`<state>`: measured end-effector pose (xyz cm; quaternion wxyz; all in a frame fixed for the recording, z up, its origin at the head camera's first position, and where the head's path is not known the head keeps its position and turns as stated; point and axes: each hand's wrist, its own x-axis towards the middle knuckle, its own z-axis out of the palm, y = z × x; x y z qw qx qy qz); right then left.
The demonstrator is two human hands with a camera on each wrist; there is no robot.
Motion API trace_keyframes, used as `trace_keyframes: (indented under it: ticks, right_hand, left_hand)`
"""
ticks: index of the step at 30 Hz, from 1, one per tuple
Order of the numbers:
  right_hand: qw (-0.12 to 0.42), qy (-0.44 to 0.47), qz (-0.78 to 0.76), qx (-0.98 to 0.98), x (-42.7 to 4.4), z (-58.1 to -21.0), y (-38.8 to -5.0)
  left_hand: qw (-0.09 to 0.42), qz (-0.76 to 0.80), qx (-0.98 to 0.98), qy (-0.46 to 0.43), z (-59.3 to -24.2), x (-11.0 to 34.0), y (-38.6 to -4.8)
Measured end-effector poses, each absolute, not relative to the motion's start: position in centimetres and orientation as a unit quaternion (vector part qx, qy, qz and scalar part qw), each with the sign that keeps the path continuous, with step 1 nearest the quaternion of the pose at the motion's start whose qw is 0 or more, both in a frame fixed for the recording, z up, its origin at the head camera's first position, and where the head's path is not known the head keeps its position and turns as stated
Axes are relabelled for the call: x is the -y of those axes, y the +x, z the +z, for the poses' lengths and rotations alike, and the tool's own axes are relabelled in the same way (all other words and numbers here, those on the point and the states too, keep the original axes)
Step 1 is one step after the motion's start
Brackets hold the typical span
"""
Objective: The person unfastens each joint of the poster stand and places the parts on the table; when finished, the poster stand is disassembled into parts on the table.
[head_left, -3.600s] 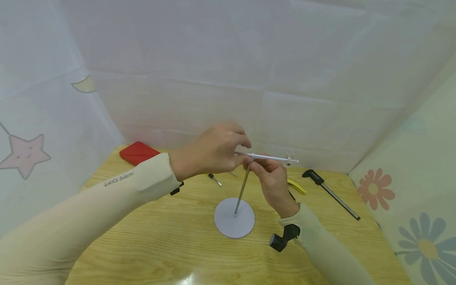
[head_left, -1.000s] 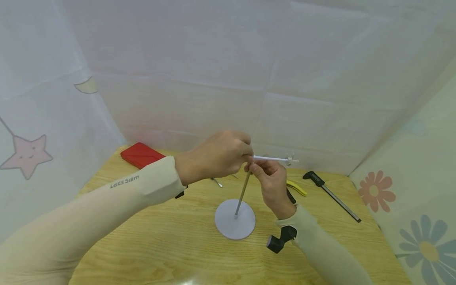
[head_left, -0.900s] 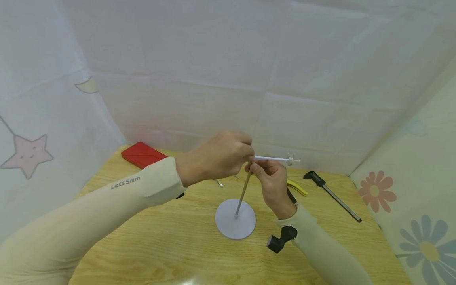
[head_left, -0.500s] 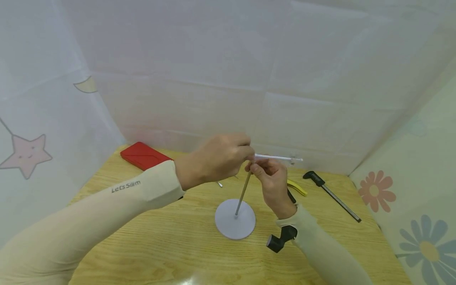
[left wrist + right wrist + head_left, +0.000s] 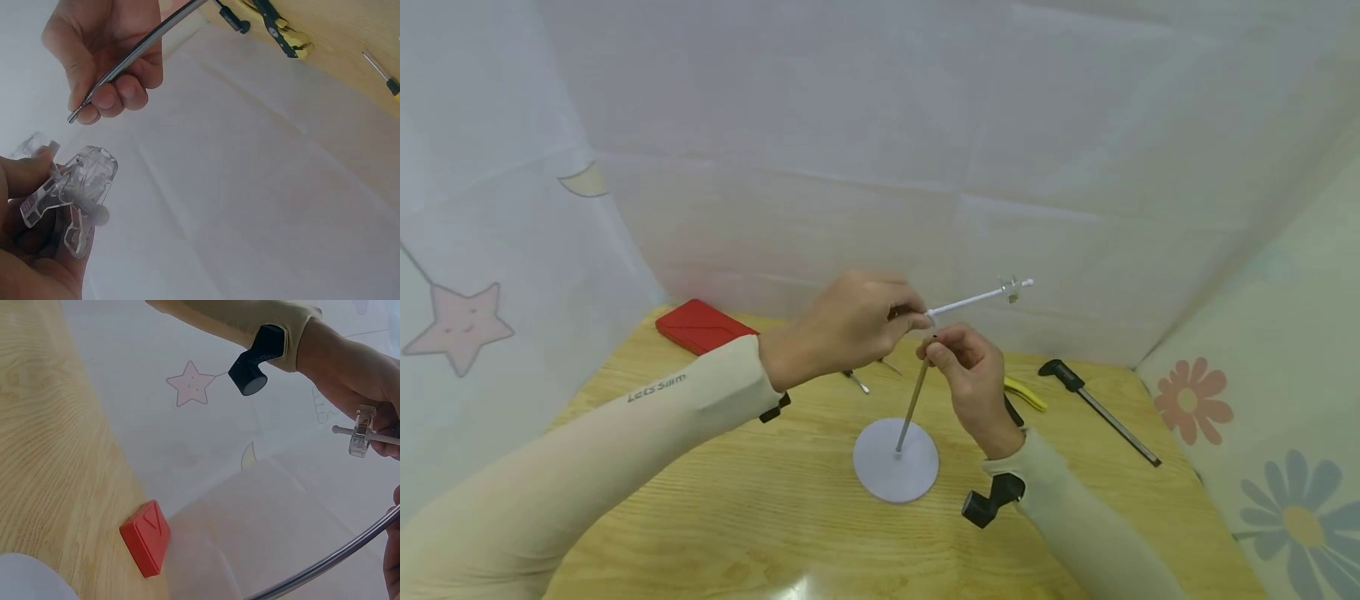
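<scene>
My left hand pinches a thin white crossbar near its middle. A clear plastic clip sits close to the bar's right end, which tilts upward; another clear clip shows beside my left fingers in the left wrist view. Just below, my right hand pinches the upper end of a metal rod. The rod's bare tip pokes past my right fingers in the left wrist view, apart from the crossbar. Its lower end stands in a round white base on the table.
A red case lies at the back left of the wooden table. Behind my hands are small screwdrivers and yellow-handled pliers. A black-headed caliper lies at the right. Pale cloth walls close in the table.
The crossbar has come up off the rod's top in my left hand, its right end swinging from about level to raised. My right hand has stayed on the rod.
</scene>
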<state>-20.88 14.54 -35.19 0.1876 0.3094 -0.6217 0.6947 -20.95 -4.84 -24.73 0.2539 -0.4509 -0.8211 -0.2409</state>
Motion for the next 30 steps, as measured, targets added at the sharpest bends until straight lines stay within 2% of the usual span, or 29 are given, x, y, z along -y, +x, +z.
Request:
trace_keyframes:
  ticks: [13,17,21,30]
  right_hand:
    - [0.209,0.329,0.68,0.621,-14.6,-35.0,-20.8]
    - [0.206,0.324,0.685,0.62,-14.6,-35.0,-20.7]
    - [0.204,0.328,0.689,0.614,-14.6,-35.0,-20.6]
    - [0.202,0.331,0.693,0.608,-14.6,-35.0,-20.6]
  left_hand:
    - [0.188,-0.328,0.834,-0.402,-25.3,5.1,-20.8]
    - [0.151,-0.366,0.834,-0.385,-25.7,5.4,-20.8]
    - [0.118,-0.388,0.843,-0.353,-26.2,5.9,-21.0]
    - [0.079,-0.431,0.856,-0.275,-28.1,6.9,-20.8]
